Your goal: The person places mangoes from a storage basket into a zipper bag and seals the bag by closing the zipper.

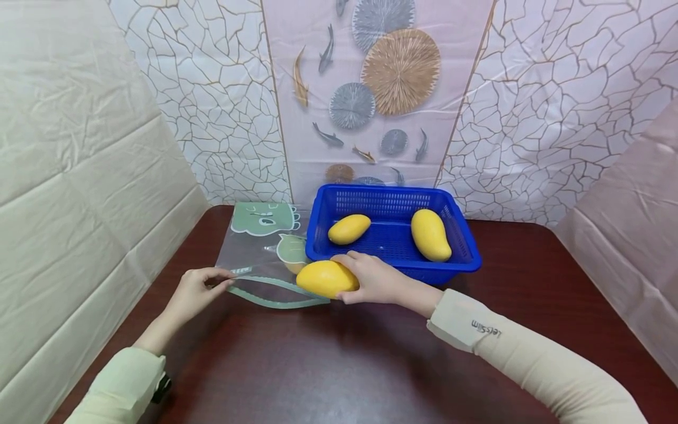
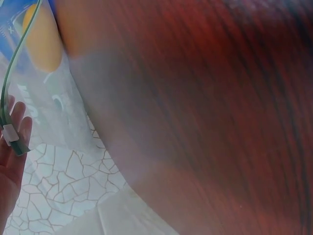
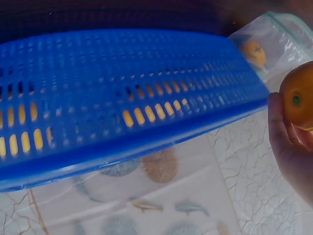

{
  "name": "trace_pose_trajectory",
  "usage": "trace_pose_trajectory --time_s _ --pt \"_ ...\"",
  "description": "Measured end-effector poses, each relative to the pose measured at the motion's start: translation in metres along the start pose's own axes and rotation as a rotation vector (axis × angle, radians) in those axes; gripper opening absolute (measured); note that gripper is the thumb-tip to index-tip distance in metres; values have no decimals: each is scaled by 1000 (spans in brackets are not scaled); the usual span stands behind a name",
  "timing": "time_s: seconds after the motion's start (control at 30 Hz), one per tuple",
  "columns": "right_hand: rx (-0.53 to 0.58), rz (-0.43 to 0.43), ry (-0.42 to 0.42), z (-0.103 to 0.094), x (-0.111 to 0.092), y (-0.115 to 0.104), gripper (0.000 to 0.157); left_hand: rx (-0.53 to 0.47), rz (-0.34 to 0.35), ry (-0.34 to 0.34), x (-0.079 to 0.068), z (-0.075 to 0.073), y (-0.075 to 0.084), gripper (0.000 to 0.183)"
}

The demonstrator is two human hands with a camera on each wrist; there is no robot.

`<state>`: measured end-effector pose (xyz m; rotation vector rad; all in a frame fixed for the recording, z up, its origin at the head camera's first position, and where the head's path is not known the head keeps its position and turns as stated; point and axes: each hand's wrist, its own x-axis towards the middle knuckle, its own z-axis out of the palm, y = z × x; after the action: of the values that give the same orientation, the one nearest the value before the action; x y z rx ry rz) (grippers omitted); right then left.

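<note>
A clear zip bag [image 1: 249,250] with green printed shapes lies flat on the table, its mouth parted towards me. My left hand [image 1: 193,294] pinches the left corner of that mouth, beside the small slider [image 2: 10,134] seen in the left wrist view. A yellow mango [image 1: 324,279] is gripped in my right hand [image 1: 373,280], above the right end of the bag's mouth. Another yellow-orange fruit [image 3: 253,54] shows through the bag's plastic in the right wrist view, mostly hidden in the head view.
Right of the bag stands a blue plastic basket [image 1: 392,188] with slotted walls. Inside it lie a smaller mango [image 1: 349,229] at left and a larger mango [image 1: 430,235] at right. Under everything is a dark red-brown table [image 1: 339,365], with patterned cloth walls [image 1: 228,100] around it.
</note>
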<state>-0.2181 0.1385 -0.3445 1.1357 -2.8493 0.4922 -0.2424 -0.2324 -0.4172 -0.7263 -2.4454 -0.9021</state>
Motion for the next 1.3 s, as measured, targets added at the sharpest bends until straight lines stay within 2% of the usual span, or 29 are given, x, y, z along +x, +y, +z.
trace_pose_trajectory --time_s 0.17,0.53,0.77,0.93,1.3 --pt "45 -10 -30 9 1 -9 61 -5 9 8 0 1 0 17" --pt "67 -38 -83 31 5 -25 60 -4 18 -4 3 2 2 17" --pt "-1 -45 -109 51 16 -32 61 4 -3 -8 2 0 5 18" --pt "-54 -50 -97 62 22 -44 59 1 -15 -21 1 0 4 18" --pt "-75 53 -14 76 31 -63 54 22 -5 -11 0 -1 2 18"
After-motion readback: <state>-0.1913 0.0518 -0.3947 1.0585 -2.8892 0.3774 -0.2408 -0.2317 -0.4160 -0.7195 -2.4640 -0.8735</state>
